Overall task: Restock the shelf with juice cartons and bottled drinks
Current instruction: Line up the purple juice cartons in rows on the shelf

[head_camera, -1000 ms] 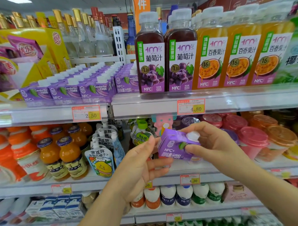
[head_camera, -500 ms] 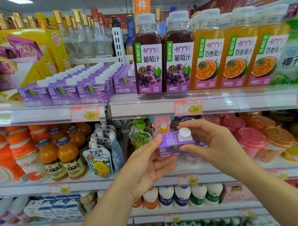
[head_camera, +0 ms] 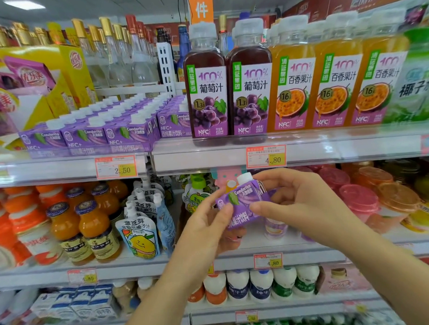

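Note:
A small purple juice carton [head_camera: 244, 202] with a white cap is held in front of the middle shelf, tilted, its label facing me. My right hand [head_camera: 305, 205] grips it from the right and from above. My left hand [head_camera: 206, 228] supports it from below left, fingertips on its lower edge. Rows of the same purple cartons [head_camera: 105, 127] fill the left part of the upper shelf [head_camera: 208, 152]. Beside them stand two dark grape juice bottles [head_camera: 227, 81] and three orange passion fruit bottles [head_camera: 334, 78].
The middle shelf [head_camera: 129, 265] carries orange juice bottles [head_camera: 82, 227], spouted pouches [head_camera: 140, 228] and lidded cups [head_camera: 370, 195]. White yoghurt bottles [head_camera: 261, 284] and blue-white cartons [head_camera: 75, 303] sit on the lower shelf. A yellow box [head_camera: 69, 70] and glass bottles [head_camera: 112, 49] stand at top left.
The carton has been turned in my hands: its cap now points up and back, and the label faces me. Both hands stay on it at about the same height.

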